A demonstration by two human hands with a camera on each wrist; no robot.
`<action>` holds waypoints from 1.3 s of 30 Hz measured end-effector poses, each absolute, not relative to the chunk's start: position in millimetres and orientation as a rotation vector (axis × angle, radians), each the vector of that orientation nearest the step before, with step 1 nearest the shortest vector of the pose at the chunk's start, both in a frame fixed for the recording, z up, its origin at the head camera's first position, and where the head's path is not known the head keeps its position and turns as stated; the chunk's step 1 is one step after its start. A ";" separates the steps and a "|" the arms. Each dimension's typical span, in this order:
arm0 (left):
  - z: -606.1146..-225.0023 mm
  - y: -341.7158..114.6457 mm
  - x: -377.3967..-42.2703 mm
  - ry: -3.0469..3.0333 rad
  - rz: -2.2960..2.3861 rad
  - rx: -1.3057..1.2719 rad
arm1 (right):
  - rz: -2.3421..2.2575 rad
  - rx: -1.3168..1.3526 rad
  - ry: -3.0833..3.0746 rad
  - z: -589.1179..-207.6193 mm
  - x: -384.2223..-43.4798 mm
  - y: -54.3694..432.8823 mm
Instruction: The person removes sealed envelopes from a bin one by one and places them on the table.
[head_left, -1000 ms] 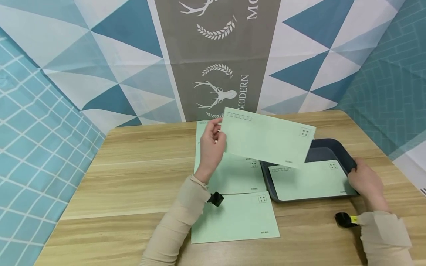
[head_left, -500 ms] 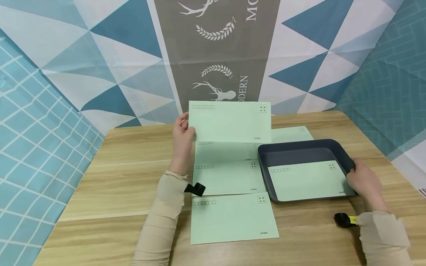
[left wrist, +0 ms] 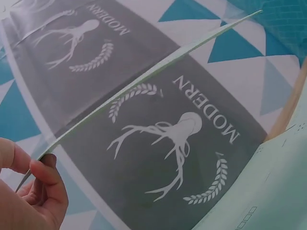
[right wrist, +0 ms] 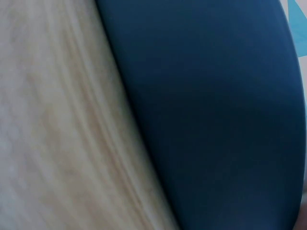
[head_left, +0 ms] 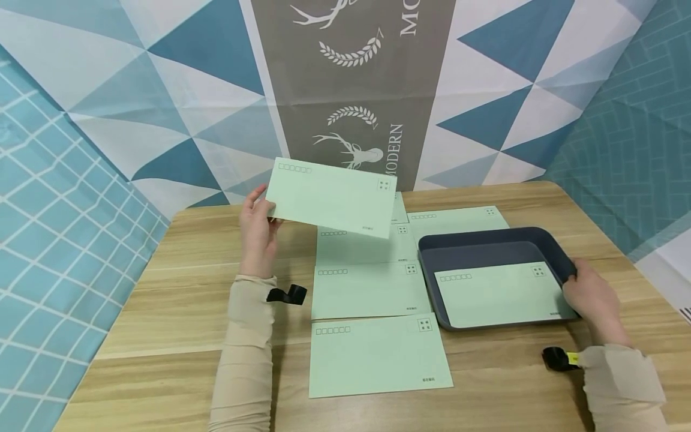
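My left hand (head_left: 259, 234) pinches the left edge of a pale green envelope (head_left: 332, 195), raised and tilted above the table's back. In the left wrist view, thumb and fingers grip this envelope (left wrist: 187, 49), seen almost edge-on. My right hand (head_left: 594, 297) holds the right rim of a dark grey tray (head_left: 480, 251); its fingers are partly hidden by the rim. Inside the tray lies another envelope (head_left: 502, 294). The right wrist view is filled mostly by the tray's dark side (right wrist: 211, 115).
Left of the tray, a column of envelopes runs from a front envelope (head_left: 378, 357) through a middle envelope (head_left: 369, 291) to the back, some overlapping. One more envelope (head_left: 459, 219) lies behind the tray. The wooden table (head_left: 178, 312) meets a patterned backdrop (head_left: 351, 84).
The left hand has carried its envelope leftward, away from above the tray to over the back of the column. The right hand and tray stay put.
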State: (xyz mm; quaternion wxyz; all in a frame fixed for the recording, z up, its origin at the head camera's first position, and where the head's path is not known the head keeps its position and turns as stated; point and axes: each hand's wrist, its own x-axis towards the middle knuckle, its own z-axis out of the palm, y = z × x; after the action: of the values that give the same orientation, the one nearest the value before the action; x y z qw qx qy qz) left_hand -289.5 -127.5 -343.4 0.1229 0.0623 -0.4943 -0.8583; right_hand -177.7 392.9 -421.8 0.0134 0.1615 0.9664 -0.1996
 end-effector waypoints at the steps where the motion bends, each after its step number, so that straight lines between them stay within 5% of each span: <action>1: -344.2 -129.9 -290.1 -1.430 -2.504 0.196 | -0.621 0.505 3.008 -421.6 -177.4 392.8; 39: -388.8 -206.1 -304.6 -0.595 -2.795 0.503 | -0.632 0.484 3.018 -422.1 -178.1 393.5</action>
State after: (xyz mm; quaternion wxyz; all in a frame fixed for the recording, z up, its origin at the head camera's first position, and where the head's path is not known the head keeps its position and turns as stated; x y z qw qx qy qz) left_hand -304.6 -206.1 -388.8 0.1198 0.1721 -0.2037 -0.9563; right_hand -178.1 393.5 -422.1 0.0102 0.1549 0.9669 -0.2025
